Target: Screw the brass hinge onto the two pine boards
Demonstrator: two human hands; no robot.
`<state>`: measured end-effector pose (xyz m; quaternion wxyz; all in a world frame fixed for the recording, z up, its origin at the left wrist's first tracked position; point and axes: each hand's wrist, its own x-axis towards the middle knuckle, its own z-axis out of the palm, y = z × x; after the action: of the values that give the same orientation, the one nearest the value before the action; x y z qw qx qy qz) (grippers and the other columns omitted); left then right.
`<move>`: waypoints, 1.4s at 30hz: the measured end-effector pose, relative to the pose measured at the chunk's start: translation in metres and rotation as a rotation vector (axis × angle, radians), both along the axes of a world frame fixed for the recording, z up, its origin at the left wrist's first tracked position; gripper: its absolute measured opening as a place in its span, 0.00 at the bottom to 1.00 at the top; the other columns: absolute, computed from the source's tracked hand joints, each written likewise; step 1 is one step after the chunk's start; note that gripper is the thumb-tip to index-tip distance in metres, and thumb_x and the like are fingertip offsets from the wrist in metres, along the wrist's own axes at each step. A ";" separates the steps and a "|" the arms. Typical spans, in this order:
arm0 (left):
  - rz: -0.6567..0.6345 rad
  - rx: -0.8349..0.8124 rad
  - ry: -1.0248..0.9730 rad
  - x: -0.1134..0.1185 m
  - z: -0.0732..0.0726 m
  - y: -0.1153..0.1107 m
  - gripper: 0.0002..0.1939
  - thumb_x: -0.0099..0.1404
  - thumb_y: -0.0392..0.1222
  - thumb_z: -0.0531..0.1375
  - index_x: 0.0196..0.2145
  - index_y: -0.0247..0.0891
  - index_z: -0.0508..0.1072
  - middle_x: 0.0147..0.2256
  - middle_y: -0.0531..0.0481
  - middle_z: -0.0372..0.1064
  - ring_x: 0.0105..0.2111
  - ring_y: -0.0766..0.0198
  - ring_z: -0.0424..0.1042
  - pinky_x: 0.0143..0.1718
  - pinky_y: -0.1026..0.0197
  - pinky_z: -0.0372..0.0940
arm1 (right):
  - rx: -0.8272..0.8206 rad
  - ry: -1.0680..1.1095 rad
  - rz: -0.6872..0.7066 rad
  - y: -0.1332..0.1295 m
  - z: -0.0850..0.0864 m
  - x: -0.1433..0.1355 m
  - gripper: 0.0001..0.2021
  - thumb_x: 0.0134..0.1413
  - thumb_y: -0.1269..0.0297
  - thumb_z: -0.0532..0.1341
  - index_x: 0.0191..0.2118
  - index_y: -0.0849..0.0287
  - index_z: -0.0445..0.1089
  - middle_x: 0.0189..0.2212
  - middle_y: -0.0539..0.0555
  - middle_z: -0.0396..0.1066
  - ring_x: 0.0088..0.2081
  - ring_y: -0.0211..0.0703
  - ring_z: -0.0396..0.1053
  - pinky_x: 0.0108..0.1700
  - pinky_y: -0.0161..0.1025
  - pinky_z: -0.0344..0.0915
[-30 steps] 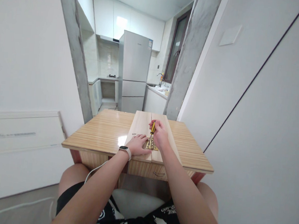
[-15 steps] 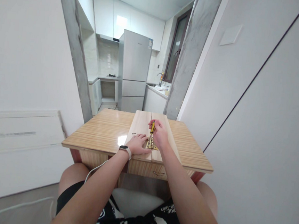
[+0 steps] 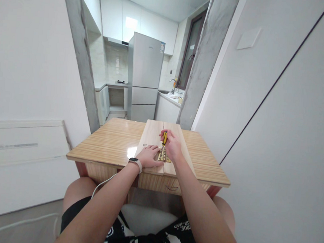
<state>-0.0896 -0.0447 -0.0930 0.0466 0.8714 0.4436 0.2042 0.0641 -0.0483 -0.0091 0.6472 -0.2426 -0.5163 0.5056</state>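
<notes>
My right hand (image 3: 171, 144) is closed around the yellow and black handle of a screwdriver (image 3: 165, 137), whose shaft points down at a brass-coloured hinge (image 3: 165, 159). The hinge lies across the seam between two pale wooden boards (image 3: 153, 130) set side by side. My left hand (image 3: 150, 156) rests flat on the left board, fingers spread, with its fingertips and thumb beside the hinge. The exact spot where the screwdriver's tip meets the hinge is too small to make out. A few small dark items, perhaps screws (image 3: 144, 145), lie on the left board.
The boards lie on a striped wooden table (image 3: 106, 141) with a drawer in its front. A white cable (image 3: 102, 184) hangs by its front left edge. White walls stand at both sides. A grey fridge (image 3: 147, 65) and a kitchen counter are beyond the table.
My right hand and the screwdriver handle have shifted very slightly, the fingers turning a little on the handle. The left hand, boards and hinge stay in place.
</notes>
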 end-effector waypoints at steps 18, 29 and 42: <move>0.003 0.000 0.007 0.000 0.001 0.000 0.43 0.63 0.73 0.63 0.66 0.43 0.69 0.66 0.39 0.66 0.66 0.40 0.63 0.67 0.40 0.59 | -0.046 0.079 -0.026 0.001 -0.001 -0.002 0.20 0.56 0.42 0.70 0.36 0.55 0.74 0.34 0.52 0.75 0.31 0.40 0.68 0.37 0.40 0.66; -0.001 -0.014 -0.011 0.000 0.005 -0.003 0.42 0.63 0.71 0.64 0.65 0.44 0.70 0.65 0.40 0.66 0.66 0.40 0.63 0.67 0.40 0.58 | -0.002 0.004 -0.020 -0.006 0.004 -0.002 0.19 0.61 0.40 0.65 0.41 0.51 0.73 0.34 0.51 0.75 0.30 0.41 0.67 0.36 0.41 0.65; 0.000 -0.003 -0.013 0.000 0.002 -0.002 0.43 0.63 0.72 0.63 0.66 0.42 0.70 0.66 0.39 0.66 0.66 0.41 0.63 0.68 0.41 0.58 | -0.014 0.052 -0.111 -0.001 -0.001 0.003 0.21 0.53 0.43 0.72 0.41 0.51 0.68 0.32 0.47 0.74 0.29 0.39 0.67 0.35 0.38 0.64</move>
<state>-0.0900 -0.0466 -0.0914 0.0510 0.8700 0.4437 0.2091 0.0671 -0.0493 -0.0103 0.6858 -0.2624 -0.4814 0.4787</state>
